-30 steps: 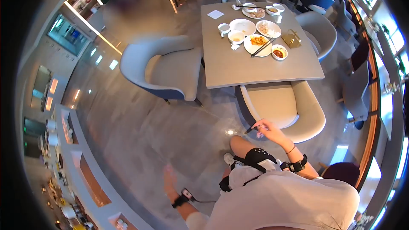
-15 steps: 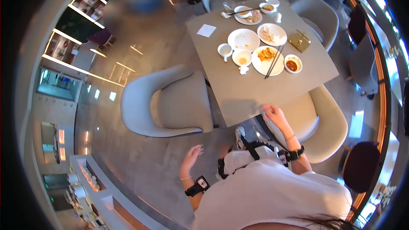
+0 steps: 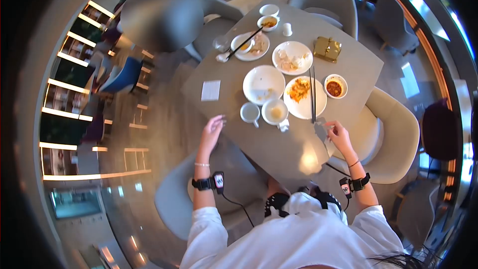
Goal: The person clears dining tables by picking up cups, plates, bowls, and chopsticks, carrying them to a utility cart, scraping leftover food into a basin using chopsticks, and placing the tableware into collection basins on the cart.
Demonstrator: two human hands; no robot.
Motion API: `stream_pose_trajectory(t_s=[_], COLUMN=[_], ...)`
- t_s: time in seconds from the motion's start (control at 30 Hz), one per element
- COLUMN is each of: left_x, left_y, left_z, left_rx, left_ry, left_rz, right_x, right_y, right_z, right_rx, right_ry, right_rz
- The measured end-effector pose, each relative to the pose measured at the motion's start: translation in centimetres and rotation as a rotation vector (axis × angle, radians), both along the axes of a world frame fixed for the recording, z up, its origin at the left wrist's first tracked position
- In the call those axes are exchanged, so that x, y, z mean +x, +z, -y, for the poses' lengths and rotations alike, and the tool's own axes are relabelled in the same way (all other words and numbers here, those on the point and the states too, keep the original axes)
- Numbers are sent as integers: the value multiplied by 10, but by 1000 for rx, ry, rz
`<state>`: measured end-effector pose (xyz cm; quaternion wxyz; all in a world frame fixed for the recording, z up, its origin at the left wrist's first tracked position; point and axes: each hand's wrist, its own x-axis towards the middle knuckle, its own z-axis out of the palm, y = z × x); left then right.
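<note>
My left hand (image 3: 214, 128) is empty, its fingers apart, by the left edge of the table (image 3: 294, 154). My right hand (image 3: 339, 136), loosely curled but open and empty, hovers at the near right side. Closest to it are a plate (image 3: 320, 105) with orange food scraps (image 3: 299, 90), black chopsticks (image 3: 313, 94) lying across that plate, and a bowl of red sauce (image 3: 334, 87). Nearer my left hand stand a white mug (image 3: 248, 113), a cup with pale liquid (image 3: 275, 111) and a square white napkin (image 3: 210, 90). A crumpled tissue (image 3: 284, 125) lies beside the cup.
Farther back are a used plate (image 3: 260, 79), a plate of scraps (image 3: 293, 50), small bowls (image 3: 269, 22), a glass (image 3: 221, 44) and a gold box (image 3: 327, 49). Grey chairs (image 3: 323, 0) surround the table, with a cream chair (image 3: 396, 139) at right and another chair (image 3: 174, 194) at left.
I have come closer to the table, and the view has turned. My left hand has risen from beside my body to the table's left edge; my right hand is now nearer the plates.
</note>
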<state>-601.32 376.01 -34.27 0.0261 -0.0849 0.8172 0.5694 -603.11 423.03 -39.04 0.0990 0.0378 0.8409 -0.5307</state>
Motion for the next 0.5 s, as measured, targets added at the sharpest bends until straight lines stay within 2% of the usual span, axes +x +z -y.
stream_pose_trajectory(t_s=[0.07, 0.13, 0.2, 0.3, 0.4, 0.43, 0.47, 0.5], left_x=[-88, -170, -233, -302, -347, -362, -365, -378], left_y=[-13, -36, -55, -86, -87, -98, -83, -100], left_z=[28, 43, 43, 39, 30, 33, 24, 30], left_rx=[-104, -238, -444, -918, -1044, -1059, -1079, -1099], left_ry=[-73, -100, -141, -158, -170, -176, -152, -177], left_rz=[-70, -58, -45, -213, 33, 23, 103, 99], right_x=[-19, -38, -55, -71, -74, -76, -79, -81], right_y=[-16, -26, -33, -50, -73, -78, -78, -74], right_z=[12, 28, 45, 64, 82, 87, 93, 97], right_rx=[21, 153, 290, 496, 638, 674, 712, 704], right_ry=[-78, -135, -182, -238, -270, -280, -292, -298], right_rz=[22, 77, 123, 128, 96, 116, 135, 183])
